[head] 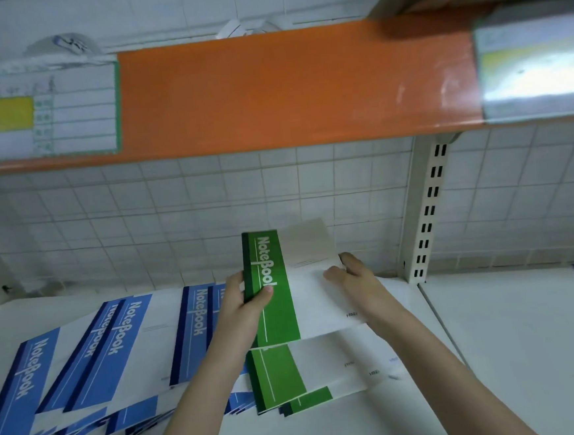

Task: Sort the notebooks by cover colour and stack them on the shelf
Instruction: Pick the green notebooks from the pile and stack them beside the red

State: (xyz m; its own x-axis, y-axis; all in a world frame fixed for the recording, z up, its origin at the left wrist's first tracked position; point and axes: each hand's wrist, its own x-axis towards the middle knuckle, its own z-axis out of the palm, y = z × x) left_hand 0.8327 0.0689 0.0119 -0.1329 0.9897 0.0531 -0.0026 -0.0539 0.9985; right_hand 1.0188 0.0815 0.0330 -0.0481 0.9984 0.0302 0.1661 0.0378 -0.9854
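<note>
Both hands hold one green-banded notebook (286,296) raised above the green stack (291,378) on the white shelf (511,337): left hand (242,301) grips its spine edge, right hand (350,277) pinches its far edge; blue notebooks (118,354) lie fanned at left

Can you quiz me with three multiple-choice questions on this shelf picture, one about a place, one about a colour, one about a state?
1. Where do the blue notebooks lie?
A. left of the hands
B. on the orange beam
C. right of the post

2. What colour is the band of the held notebook?
A. red
B. green
C. yellow

3. How is the held notebook held?
A. flat on the shelf, untouched
B. by one hand only
C. by both hands

Answers:
1 A, they fan out on the shelf at left.
2 B, its band is green.
3 C, left hand and right hand grip its edges.
</note>
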